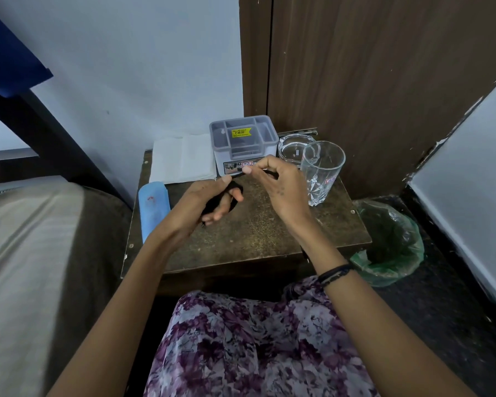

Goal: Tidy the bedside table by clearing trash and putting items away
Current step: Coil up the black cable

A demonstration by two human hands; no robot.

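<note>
- A person in a purple floral garment (258, 348) sits facing a small brown tabletop (264, 233), both bare forearms raised above it.
- The left hand (209, 203) is closed around a bundle of black cord (233, 187), looped about its fingers.
- The right hand (275, 181), dark bands at its wrist, pinches what appears to be the free end of the same cord between thumb and forefinger; the detail is small and dim.
- A blue case (153, 209) lies along the tabletop's left edge, just beside the bed (35, 253).
- A green-lined waste bin (390, 242) stands on the floor to the right of the tabletop.
- A clear drinking glass (321, 173) stands upright at the right, with a glass ashtray (291, 147) just behind it.
- At the back, a grey compartmented organizer (244, 141) bears a yellow price sticker, with folded white paper napkins (184, 159) to its left against the wall.
</note>
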